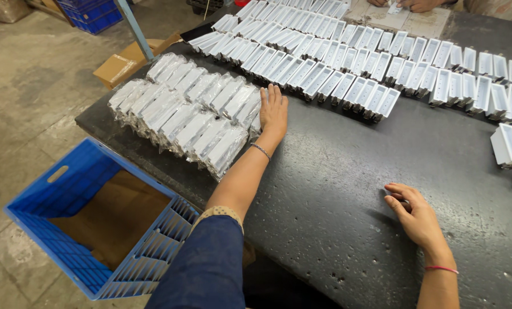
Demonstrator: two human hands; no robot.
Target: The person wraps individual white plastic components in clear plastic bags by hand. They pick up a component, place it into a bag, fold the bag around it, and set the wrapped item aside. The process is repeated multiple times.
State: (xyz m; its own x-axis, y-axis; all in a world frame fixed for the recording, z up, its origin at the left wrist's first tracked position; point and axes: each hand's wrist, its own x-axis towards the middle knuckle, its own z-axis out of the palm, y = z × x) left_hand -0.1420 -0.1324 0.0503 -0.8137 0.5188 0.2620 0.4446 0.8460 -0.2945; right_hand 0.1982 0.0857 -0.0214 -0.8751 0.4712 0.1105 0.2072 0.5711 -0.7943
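Wrapped parts (187, 114) left of left hand (274, 111)

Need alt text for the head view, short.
A person's left hand rests flat against a block of plastic-wrapped white parts on a dark table, while the right hand lies on the bare tabletop. Rows of unwrapped white parts lie behind; a blue crate stands below.

Navy sleeve (201, 269), silver bracelet (260, 150) (red thread (441, 268) opposite).

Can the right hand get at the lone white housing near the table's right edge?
Probably yes. The right hand rests flat on the dark table, and the stretch between it and the lone white housing is bare, with nothing in the way.
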